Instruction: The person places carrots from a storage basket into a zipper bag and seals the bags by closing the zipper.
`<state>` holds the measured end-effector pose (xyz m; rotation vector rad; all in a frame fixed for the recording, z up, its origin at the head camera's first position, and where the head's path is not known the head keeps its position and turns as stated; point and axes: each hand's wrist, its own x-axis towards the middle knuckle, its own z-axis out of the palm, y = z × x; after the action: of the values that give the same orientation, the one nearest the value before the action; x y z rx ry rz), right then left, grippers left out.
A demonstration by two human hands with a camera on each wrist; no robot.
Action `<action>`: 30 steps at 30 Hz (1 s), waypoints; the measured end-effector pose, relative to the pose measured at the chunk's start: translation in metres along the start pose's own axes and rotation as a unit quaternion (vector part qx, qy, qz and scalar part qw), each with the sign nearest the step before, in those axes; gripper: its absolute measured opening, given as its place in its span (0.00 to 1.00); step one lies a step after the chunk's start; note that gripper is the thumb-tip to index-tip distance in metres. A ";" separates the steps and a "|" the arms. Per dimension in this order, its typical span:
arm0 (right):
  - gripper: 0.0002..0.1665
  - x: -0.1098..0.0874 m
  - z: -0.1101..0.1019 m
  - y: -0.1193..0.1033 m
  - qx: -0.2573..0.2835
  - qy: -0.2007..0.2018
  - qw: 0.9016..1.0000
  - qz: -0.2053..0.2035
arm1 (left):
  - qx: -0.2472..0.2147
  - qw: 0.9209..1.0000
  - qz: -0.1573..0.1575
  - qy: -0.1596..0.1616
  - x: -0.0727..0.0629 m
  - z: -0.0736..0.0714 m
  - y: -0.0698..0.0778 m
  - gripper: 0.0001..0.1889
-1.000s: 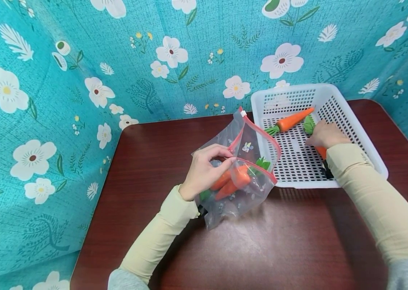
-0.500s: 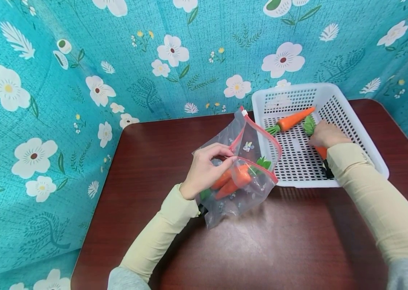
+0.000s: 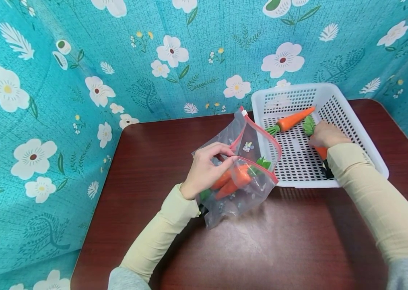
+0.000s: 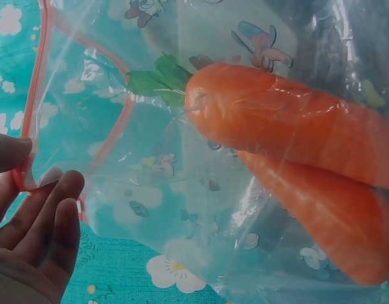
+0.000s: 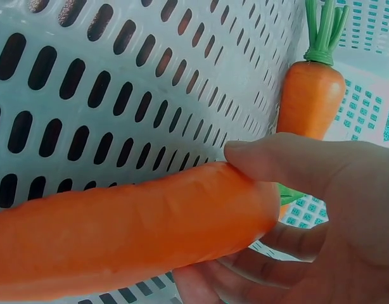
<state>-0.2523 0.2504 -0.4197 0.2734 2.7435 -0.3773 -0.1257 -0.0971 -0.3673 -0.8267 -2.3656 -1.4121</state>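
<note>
My left hand (image 3: 207,167) pinches the red-edged mouth of a clear zip bag (image 3: 240,209), whose opening gapes toward the basket. Two orange carrots (image 4: 264,120) lie inside the bag, one with green leaves showing near the mouth. Over in the white basket, my right hand (image 3: 327,135) grips a carrot (image 5: 131,234) near its leafy end, thumb on top and fingers curled beneath. Its green top (image 3: 308,125) sticks out beyond the hand. Another carrot (image 3: 294,119) with green stems lies beside it in the basket, toward the back.
The white perforated basket (image 3: 312,184) stands at the back right of the dark red-brown table (image 3: 146,161), close beside the bag. A teal flowered cloth (image 3: 204,60) hangs behind the table and along its left side. A slider (image 3: 244,113) sits at the bag's far corner.
Almost nothing moves. My right hand shifts very slightly over the carrot in the basket, while the left keeps its pinch on the bag.
</note>
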 end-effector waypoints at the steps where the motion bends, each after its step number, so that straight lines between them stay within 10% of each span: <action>1: 0.25 0.000 0.000 0.000 0.000 0.001 1.000 -0.001 | 0.000 1.000 0.000 0.000 0.000 0.000 0.000 0.07; 30: 0.27 -0.019 -0.019 -0.007 0.022 0.039 0.994 -0.104 | -0.001 1.000 0.002 0.002 0.001 0.000 0.001 0.07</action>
<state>-0.2427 0.2463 -0.3942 0.0128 2.8516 -0.4904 -0.1261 -0.0958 -0.3659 -0.8273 -2.3591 -1.4140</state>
